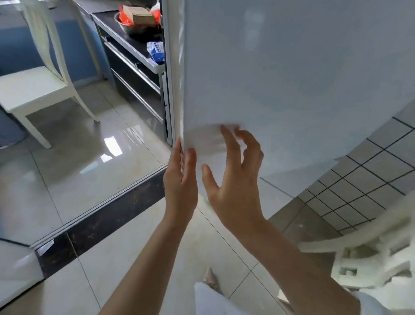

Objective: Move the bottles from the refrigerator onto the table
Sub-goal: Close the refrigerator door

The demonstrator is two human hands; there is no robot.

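The refrigerator door (293, 82), white and bare of any writing we can read, fills the upper right of the frame, our left hand (180, 182) flat-fingered at its left edge, right hand (233, 180) loosely spread just before it.

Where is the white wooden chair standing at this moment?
In the head view, the white wooden chair stands on the glossy tiled floor at upper left, left of the black drawer cabinet and the white refrigerator door.
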